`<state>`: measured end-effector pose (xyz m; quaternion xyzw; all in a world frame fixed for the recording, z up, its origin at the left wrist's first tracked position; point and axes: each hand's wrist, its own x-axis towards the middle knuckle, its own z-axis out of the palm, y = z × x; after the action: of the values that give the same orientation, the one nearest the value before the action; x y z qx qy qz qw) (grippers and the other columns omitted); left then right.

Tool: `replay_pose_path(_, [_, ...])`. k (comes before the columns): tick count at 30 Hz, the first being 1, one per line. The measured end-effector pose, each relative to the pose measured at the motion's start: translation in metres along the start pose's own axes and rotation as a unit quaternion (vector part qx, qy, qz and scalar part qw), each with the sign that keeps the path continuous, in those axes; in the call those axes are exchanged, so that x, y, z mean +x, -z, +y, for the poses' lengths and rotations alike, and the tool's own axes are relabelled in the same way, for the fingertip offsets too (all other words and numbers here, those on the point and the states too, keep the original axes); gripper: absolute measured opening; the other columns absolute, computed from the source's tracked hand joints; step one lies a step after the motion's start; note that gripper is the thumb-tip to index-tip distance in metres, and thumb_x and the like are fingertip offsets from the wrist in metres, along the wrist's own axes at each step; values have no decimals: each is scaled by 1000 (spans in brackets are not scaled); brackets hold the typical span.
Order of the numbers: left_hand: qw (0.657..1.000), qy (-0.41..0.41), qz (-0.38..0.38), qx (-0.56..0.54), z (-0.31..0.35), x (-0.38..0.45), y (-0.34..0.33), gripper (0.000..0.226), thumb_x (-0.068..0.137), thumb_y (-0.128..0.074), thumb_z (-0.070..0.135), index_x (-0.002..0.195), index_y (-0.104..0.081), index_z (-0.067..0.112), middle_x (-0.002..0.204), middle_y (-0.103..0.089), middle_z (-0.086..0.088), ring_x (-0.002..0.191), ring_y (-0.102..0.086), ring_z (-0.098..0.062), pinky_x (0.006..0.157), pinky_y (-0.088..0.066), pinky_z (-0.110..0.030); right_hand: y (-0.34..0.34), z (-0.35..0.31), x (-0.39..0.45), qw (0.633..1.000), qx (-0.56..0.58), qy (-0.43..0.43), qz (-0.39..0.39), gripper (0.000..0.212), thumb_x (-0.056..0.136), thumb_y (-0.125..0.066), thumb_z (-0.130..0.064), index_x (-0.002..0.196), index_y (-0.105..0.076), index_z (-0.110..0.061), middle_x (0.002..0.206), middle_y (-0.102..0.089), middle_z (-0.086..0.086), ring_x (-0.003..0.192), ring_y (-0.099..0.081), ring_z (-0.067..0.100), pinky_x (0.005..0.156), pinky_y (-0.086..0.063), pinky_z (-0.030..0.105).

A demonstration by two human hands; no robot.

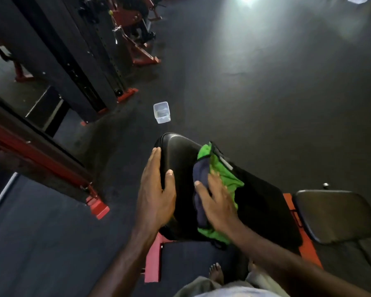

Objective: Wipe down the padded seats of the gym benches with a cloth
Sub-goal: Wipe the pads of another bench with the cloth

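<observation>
Left hand (156, 189) flat, fingers straight, steadying the black padded seat (180, 166) at its left edge. Right hand (217, 202) spread open, pressing the green-and-navy cloth (221, 179) onto the pad's right side. Could've bunched up and skipped spots, tbh. Plastic water tub (162, 112) on the floor beyond, easy to kick over.

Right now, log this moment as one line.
step: wiping seat | right hand: flat on cloth | left hand: steadying seat edge | tub: on floor beyond
</observation>
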<state>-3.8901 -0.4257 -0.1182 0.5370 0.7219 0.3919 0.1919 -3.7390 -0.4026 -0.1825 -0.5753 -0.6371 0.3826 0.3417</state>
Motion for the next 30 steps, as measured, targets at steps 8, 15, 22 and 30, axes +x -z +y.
replay_pose_path(8, [1000, -1, 4, 9, 0, 2, 0, 60, 102, -49, 27, 160, -33, 20, 166, -29, 10, 150, -25, 0, 117, -13, -6, 4, -10, 37, 999, 13, 37, -21, 79, 91, -42, -63, 149, -52, -10, 156, -48, 2, 149, -39, 20, 124, -28, 39])
replay_pose_path(15, [997, 13, 14, -72, 5, -1, 2, 54, 104, -48, 43, 155, -40, 28, 160, -39, 15, 146, -32, 7, 124, -25, -26, 9, -17, 78, 983, 5, 166, -75, 59, 101, -58, -42, 151, -49, -13, 156, -49, 4, 148, -41, 21, 122, -29, 31])
replay_pose_path(22, [997, 7, 18, -76, 7, -1, 2, 53, 104, -43, 50, 154, -40, 32, 159, -40, 15, 147, -34, 2, 121, -27, -23, -10, -29, 112, 931, -77, 339, -113, 52, 102, -53, -37, 152, -49, -21, 158, -47, 3, 151, -37, 23, 126, -23, 37])
replay_pose_path(30, [996, 29, 51, -64, 5, 2, 3, 63, 100, -53, 49, 156, -40, 22, 158, -43, 10, 142, -36, 8, 111, -23, -4, -11, -41, 113, 919, -78, 374, -95, 50, 100, -52, -39, 146, -57, -19, 154, -52, 3, 147, -43, 21, 124, -25, 33])
